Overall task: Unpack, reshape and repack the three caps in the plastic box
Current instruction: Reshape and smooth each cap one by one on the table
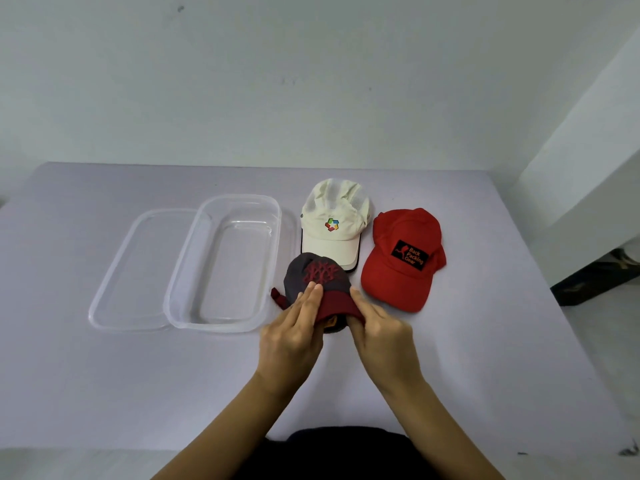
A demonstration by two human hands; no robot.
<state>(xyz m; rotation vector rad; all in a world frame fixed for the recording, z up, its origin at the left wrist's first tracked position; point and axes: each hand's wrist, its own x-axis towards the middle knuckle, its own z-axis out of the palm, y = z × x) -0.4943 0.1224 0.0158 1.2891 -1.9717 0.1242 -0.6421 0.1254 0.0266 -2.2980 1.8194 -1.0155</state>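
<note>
Grey cap [313, 273] outside plastic box [235, 271]; left hand [291, 336] flat on it, right hand [381, 332] pinching brim.

Hidden under and around the two grips

The left grip [291, 337] and right grip [377, 327] cover both sides of the grey cap's [313, 273] dark red brim. The left thumb is out of sight, as are the right fingertips curled beneath the brim. Just beyond the grips, the grey crown overlaps the white cap's [332, 216] brim tip. Left of them, the box [181, 271] covers the lid's [114, 271] near side. The frame's bottom edge cuts off both forearms.
</note>
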